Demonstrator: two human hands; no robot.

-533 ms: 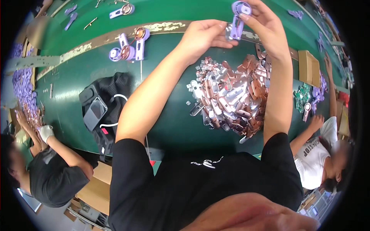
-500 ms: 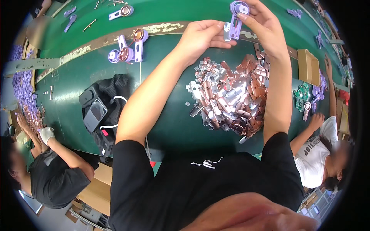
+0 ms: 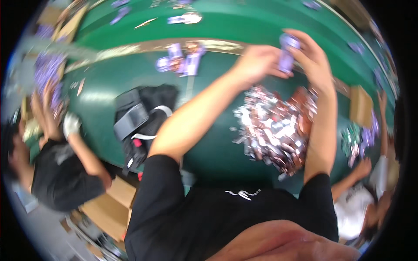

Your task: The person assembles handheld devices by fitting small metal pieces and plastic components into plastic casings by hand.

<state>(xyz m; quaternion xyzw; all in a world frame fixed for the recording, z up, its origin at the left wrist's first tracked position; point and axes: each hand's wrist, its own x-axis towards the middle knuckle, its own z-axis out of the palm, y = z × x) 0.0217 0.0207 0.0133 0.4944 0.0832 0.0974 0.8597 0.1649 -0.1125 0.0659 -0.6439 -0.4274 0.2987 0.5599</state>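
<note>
A purple handheld-fan casing (image 3: 286, 62), with a round head and a straight handle, is held up above the far side of the pile. My right hand (image 3: 317, 63) grips it from the right, the thumb lying across it just below the round head. At the handle's left edge, the closed thumb and fingers of my left hand (image 3: 257, 64) pinch its lower part. Motion blur hides the exact fingertip contact. Below both hands spreads a pile of brown and clear oval plastic pieces (image 3: 278, 130), lying between my forearms.
Several purple fan parts (image 3: 191, 63) lie left of my hands. A black bag (image 3: 163, 93) with a grey phone-like device (image 3: 131, 118) rests on the green table (image 3: 209, 143). Cardboard box (image 3: 360, 106) and green pieces (image 3: 351, 139) are at right. Co-workers sit on both sides.
The whole view has shifted, so the table's contents appear farther right and lower. A clear oval piece beside the casing's handle no longer shows. Both hands stay at the casing.
</note>
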